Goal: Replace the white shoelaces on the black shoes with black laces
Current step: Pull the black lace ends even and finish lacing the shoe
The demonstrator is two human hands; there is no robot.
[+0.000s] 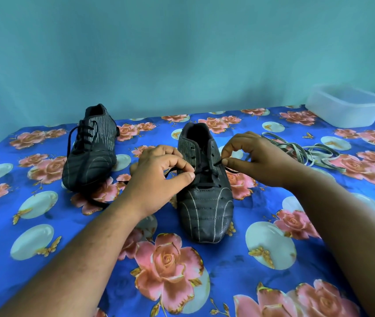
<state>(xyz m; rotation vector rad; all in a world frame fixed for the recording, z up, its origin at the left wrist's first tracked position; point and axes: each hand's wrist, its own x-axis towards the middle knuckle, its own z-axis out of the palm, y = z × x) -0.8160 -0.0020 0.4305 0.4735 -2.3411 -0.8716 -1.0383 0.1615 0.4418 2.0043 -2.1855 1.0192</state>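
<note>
A black shoe [204,211] with pale stripes stands in the middle of the table, toe toward me, with a black lace [206,185] threaded through its lower eyelets. My left hand [159,177] pinches the lace at the shoe's left side. My right hand [250,156] pinches the other lace end at the shoe's right eyelets. A second black shoe [90,154] stands at the left, laced in black, its lace ends hanging loose. The white laces [305,152] lie in a loose heap on the cloth behind my right hand.
A blue tablecloth [246,229] with pink roses covers the table. A clear plastic container [346,106] sits at the far right corner. A teal wall rises right behind the table's far edge.
</note>
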